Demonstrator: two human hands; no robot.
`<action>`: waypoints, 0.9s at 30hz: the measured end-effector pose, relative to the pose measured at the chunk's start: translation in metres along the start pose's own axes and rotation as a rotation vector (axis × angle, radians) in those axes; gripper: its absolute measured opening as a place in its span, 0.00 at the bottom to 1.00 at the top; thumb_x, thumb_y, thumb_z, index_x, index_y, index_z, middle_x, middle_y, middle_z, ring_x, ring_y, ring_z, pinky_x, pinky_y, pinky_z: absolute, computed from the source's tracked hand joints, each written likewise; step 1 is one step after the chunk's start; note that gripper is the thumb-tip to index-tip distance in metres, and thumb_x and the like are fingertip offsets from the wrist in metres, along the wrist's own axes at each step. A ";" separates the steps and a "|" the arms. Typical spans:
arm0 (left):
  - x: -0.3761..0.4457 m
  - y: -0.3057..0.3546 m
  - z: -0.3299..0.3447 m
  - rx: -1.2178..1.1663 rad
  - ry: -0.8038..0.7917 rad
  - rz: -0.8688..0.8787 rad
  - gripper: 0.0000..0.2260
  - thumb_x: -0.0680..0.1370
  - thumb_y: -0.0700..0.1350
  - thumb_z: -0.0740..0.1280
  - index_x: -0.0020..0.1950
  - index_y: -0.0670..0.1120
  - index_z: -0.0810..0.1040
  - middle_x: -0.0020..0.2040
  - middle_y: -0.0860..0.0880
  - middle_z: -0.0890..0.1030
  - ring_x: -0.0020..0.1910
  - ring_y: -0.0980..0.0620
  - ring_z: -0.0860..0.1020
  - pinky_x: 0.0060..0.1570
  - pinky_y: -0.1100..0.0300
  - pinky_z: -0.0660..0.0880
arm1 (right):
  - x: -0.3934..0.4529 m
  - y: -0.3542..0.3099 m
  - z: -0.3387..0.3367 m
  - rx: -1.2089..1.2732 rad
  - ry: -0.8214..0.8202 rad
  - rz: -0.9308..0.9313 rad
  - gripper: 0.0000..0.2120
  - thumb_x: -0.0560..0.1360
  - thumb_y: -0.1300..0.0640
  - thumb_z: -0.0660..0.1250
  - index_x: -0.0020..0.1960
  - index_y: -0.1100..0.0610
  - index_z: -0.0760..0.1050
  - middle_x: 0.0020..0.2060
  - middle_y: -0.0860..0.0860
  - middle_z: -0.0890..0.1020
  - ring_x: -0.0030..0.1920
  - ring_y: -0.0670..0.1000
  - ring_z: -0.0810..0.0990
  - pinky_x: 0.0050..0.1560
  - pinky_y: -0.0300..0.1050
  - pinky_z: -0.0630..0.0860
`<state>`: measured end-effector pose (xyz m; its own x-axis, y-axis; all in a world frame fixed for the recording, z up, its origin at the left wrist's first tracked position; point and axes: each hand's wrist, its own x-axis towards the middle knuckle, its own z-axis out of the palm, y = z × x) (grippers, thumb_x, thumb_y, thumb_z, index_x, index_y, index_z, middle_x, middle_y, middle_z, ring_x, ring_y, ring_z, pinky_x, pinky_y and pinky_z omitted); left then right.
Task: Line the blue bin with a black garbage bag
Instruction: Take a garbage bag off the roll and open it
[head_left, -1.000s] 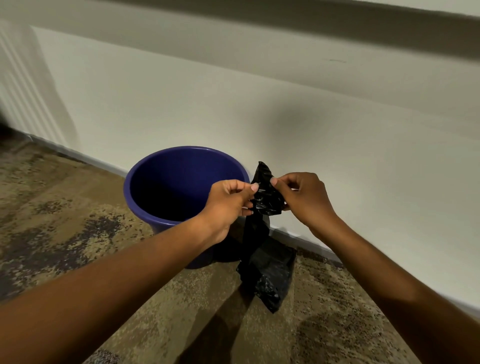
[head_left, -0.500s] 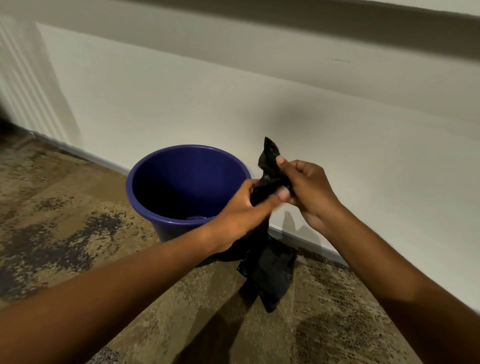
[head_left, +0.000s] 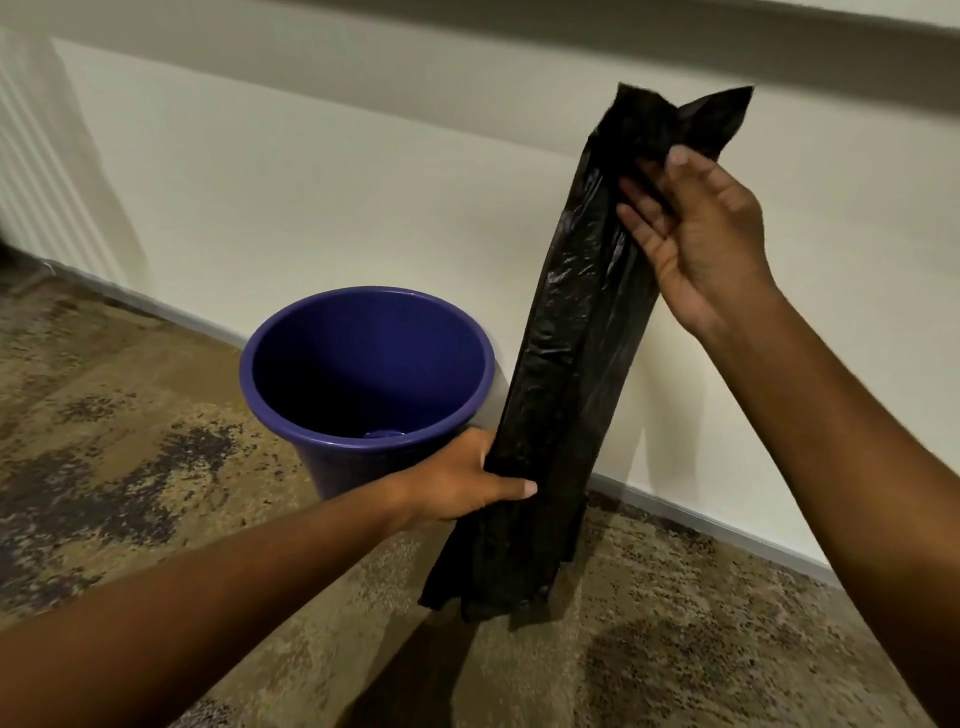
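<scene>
The blue bin stands upright on the carpet close to the wall, with nothing lining its inside. A black garbage bag hangs stretched as a long folded strip to the right of the bin. My right hand grips the bag near its top end, high against the wall. My left hand pinches the strip lower down, just in front of the bin's right rim. The bag's bottom end dangles loose above the carpet.
A white wall with a grey skirting board runs diagonally behind the bin. Mottled brown carpet covers the floor. A white ribbed panel stands at the far left.
My right hand has lifted the bag's top end up and to the right. My left hand slid down the bag. The crumpled bag is now drawn out into a long strip.
</scene>
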<state>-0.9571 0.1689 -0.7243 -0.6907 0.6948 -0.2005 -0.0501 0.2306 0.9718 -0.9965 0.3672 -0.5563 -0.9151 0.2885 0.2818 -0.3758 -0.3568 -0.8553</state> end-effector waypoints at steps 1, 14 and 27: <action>0.000 0.000 -0.001 0.001 0.025 0.004 0.16 0.76 0.41 0.70 0.64 0.45 0.77 0.59 0.49 0.82 0.58 0.55 0.80 0.60 0.57 0.77 | 0.000 0.002 -0.002 -0.095 0.004 -0.002 0.12 0.79 0.57 0.65 0.61 0.57 0.75 0.59 0.54 0.81 0.58 0.54 0.82 0.59 0.47 0.78; 0.013 0.040 -0.008 -0.395 0.527 0.168 0.10 0.73 0.46 0.74 0.39 0.39 0.82 0.34 0.43 0.84 0.33 0.50 0.83 0.34 0.60 0.78 | -0.142 0.059 -0.024 -1.234 -0.496 -0.162 0.30 0.57 0.27 0.72 0.47 0.44 0.68 0.41 0.39 0.73 0.41 0.43 0.73 0.38 0.34 0.72; -0.004 0.053 -0.019 -0.079 0.851 0.219 0.32 0.62 0.69 0.72 0.55 0.51 0.65 0.50 0.49 0.78 0.49 0.51 0.81 0.47 0.58 0.79 | -0.120 0.041 -0.026 -0.667 -0.331 0.335 0.11 0.66 0.57 0.77 0.47 0.60 0.83 0.39 0.57 0.86 0.37 0.51 0.85 0.40 0.39 0.81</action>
<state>-0.9703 0.1651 -0.6697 -0.9921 -0.0322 0.1216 0.1186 0.0818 0.9896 -0.8981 0.3412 -0.6363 -0.9984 -0.0547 -0.0105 -0.0039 0.2564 -0.9666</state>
